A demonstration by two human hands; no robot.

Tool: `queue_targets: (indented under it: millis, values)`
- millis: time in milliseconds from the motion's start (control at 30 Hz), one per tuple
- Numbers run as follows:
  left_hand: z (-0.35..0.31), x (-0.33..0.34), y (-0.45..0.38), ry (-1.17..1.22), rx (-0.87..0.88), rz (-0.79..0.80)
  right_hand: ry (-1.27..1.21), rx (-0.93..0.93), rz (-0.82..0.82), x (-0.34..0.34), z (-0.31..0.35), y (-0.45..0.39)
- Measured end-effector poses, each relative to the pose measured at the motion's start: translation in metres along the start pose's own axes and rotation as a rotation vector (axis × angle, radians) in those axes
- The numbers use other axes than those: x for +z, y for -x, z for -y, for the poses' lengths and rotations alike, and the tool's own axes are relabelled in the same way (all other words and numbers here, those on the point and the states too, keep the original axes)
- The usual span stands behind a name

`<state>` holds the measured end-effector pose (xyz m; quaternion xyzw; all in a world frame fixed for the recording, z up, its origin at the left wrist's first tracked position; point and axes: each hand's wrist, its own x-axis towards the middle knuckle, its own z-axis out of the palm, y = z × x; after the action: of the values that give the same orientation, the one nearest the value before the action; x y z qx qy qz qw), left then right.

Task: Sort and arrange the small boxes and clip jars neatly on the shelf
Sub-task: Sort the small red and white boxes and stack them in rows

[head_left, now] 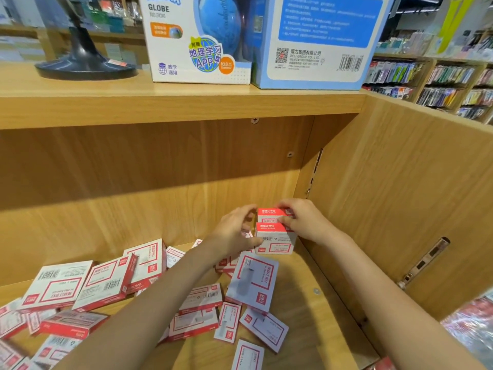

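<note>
Two red-and-white staple boxes point(274, 237) stand upright, one behind the other, in the back right corner of the wooden shelf point(306, 303). My left hand point(234, 231) curls round their left side, thumb against the front box. My right hand point(301, 218) pinches the tops of both from the right. Several more staple boxes point(106, 281) of different sizes lie scattered flat across the shelf floor to the left and front, under my forearms. No clip jars are in view.
The shelf's right wall point(400, 209) stands close beside the two boxes, with metal rails on it. On the top board sit a globe box point(200, 41), a blue box point(320, 41) and a black stand base point(85, 62). A plastic-wrapped packet point(472, 327) shows at the lower right.
</note>
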<state>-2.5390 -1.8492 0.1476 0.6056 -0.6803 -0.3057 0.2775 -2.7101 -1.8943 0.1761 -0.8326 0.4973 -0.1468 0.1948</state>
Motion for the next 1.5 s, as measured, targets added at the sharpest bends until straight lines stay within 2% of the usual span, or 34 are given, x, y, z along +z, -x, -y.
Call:
queue_targets:
  millis: [100,367,500,733,933,1067,1133,1233,1300,1333,1367,1433,1467,1500]
  values:
    - [-0.002,0.007,-0.005,0.038,-0.02,0.048,0.035,-0.042,0.036,0.0,-0.005,0.007]
    - [0.003,0.009,-0.006,0.101,0.04,-0.004,0.179,-0.039,0.135,-0.001,-0.001,0.011]
    - [0.009,0.012,-0.009,0.086,0.069,-0.017,0.403,-0.14,0.042,0.005,-0.005,0.004]
    - [0.015,0.017,-0.012,0.12,0.044,-0.089,0.539,-0.213,-0.137,0.013,-0.009,0.008]
    - [0.013,0.019,-0.02,0.117,0.044,-0.111,0.512,-0.083,-0.222,0.027,-0.008,0.022]
    - [0.007,0.03,-0.023,0.116,0.041,-0.125,0.569,-0.126,-0.372,0.037,-0.013,0.016]
    - [0.005,0.03,-0.023,0.142,0.004,-0.126,0.552,-0.138,-0.381,0.038,-0.013,0.015]
    - [0.006,0.021,-0.016,0.219,-0.042,-0.103,0.446,-0.177,-0.397,0.039,-0.015,0.024]
    - [0.01,0.009,-0.004,0.175,-0.028,-0.161,0.267,-0.199,-0.4,0.036,-0.01,0.039]
    - [0.014,0.002,0.004,0.109,0.004,-0.198,0.133,-0.166,-0.362,0.034,-0.005,0.048]
    - [0.019,-0.004,0.012,0.064,0.046,-0.218,-0.013,-0.088,-0.255,0.033,0.002,0.057]
    - [0.029,-0.013,0.031,0.033,0.1,-0.171,-0.289,0.11,0.075,0.035,0.015,0.07]
    - [0.033,-0.016,0.039,0.028,0.107,-0.129,-0.336,0.157,0.198,0.039,0.019,0.073]
    - [0.035,-0.017,0.047,0.015,0.105,-0.09,-0.334,0.158,0.255,0.044,0.021,0.074]
